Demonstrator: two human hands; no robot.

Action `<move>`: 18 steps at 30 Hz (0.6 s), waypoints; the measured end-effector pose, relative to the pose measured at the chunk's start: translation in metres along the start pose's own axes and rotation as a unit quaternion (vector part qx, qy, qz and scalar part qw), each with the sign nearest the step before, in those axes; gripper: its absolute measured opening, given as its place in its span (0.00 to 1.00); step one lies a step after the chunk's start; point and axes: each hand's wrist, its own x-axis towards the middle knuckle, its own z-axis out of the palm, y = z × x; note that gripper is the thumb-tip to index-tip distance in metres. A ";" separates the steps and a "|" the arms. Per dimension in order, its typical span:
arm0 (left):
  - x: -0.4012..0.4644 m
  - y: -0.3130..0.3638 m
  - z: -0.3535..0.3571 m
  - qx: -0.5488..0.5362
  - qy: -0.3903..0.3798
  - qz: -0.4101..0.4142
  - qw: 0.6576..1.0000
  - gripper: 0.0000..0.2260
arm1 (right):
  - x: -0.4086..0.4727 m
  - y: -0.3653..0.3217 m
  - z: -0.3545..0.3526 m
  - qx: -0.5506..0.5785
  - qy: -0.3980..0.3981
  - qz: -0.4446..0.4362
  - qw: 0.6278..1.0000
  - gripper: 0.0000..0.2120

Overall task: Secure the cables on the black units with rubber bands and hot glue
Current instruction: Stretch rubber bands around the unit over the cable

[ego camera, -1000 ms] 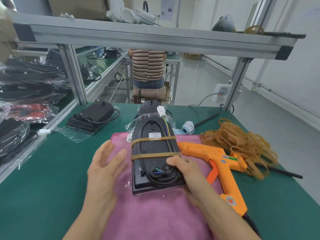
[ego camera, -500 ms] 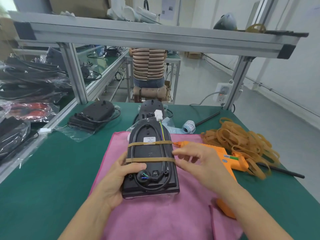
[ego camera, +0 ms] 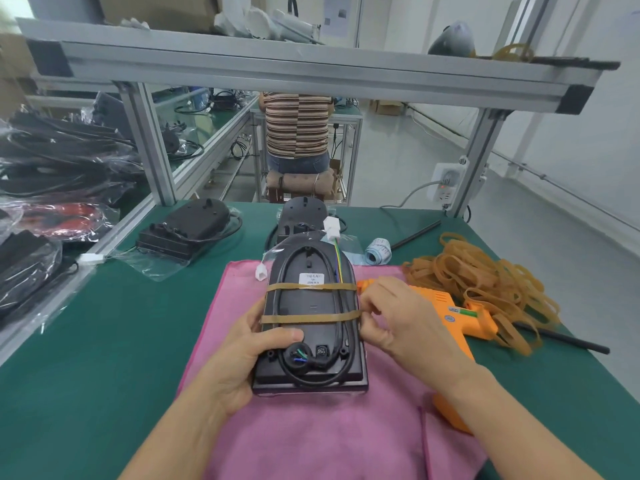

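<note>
Progress, as we judge it: the unit in hand already carries 2 bands; no glue is visible on it, so gluing appears left to do, and 2 further units behind carry no bands that we can see.

1. Bagged black cable bundles [ego camera: 52, 168], glossy film, heaped on the neighbouring bench at far left.
2. Black moulded plastic unit on a clear bag [ego camera: 187, 232], back left of the green desk [ego camera: 104, 341], cable loose beside it.
3. Our left hand [ego camera: 242, 355]: it grips the left edge of the work unit, thumb pressed on its face.
4. Black rounded-top plastic work unit [ego camera: 311, 306], matte, lying flat on the soft pink cloth [ego camera: 311, 438] at desk centre; a black round cable [ego camera: 343, 362] loops around its face under 2 flat tan rubber bands [ego camera: 308, 318].
5. Another black unit [ego camera: 304, 209] just behind it.
6. Our right hand [ego camera: 398, 323]: fingers curled, pinching the nearer band at the unit's right edge.
7. Orange plastic hot glue gun [ego camera: 464, 313], lying just beside and partly under that hand.
8. Tangled heap of tan rubber bands [ego camera: 485, 275], far right.
</note>
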 end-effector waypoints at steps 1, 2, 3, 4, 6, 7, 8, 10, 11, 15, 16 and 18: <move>0.000 0.000 0.001 0.001 -0.004 0.004 1.000 0.26 | 0.000 0.003 0.000 -0.002 0.011 0.013 1.000 0.06; 0.000 0.000 0.001 0.003 -0.007 0.008 1.000 0.26 | 0.001 0.005 0.000 0.001 0.016 0.026 1.000 0.07; 0.000 0.000 0.001 0.003 -0.010 0.011 1.000 0.27 | 0.000 0.008 0.000 0.004 0.019 0.033 0.999 0.07; 0.001 -0.001 0.002 0.000 -0.009 0.014 1.000 0.27 | -0.001 0.010 0.000 0.007 0.018 0.036 0.999 0.07; 0.002 -0.004 0.003 -0.005 -0.005 0.020 1.000 0.28 | -0.004 0.011 0.000 0.013 0.012 0.028 0.999 0.06; 0.003 -0.005 0.004 -0.005 -0.002 0.022 1.000 0.29 | -0.005 0.012 0.000 0.015 0.009 0.021 1.000 0.05; 0.004 -0.006 0.006 -0.003 0.001 0.024 1.000 0.30 | -0.007 0.013 0.000 0.019 0.006 0.017 1.000 0.04; 0.006 -0.007 0.009 0.012 0.012 0.032 0.999 0.32 | -0.011 0.015 0.001 0.052 -0.016 0.020 0.998 0.04; 0.006 -0.007 0.010 0.021 0.018 0.036 0.999 0.32 | -0.014 0.016 0.000 0.081 -0.033 0.030 0.996 0.05; 0.007 -0.008 0.011 0.018 0.026 0.040 0.999 0.27 | -0.020 0.017 -0.002 0.229 -0.052 0.184 0.954 0.05; 0.007 -0.008 0.010 0.012 0.025 0.039 0.999 0.26 | -0.019 0.014 -0.003 0.292 -0.041 0.247 0.923 0.05; 0.006 -0.007 0.011 0.009 0.024 0.036 0.999 0.27 | -0.014 0.007 -0.002 0.469 -0.066 0.345 0.810 0.08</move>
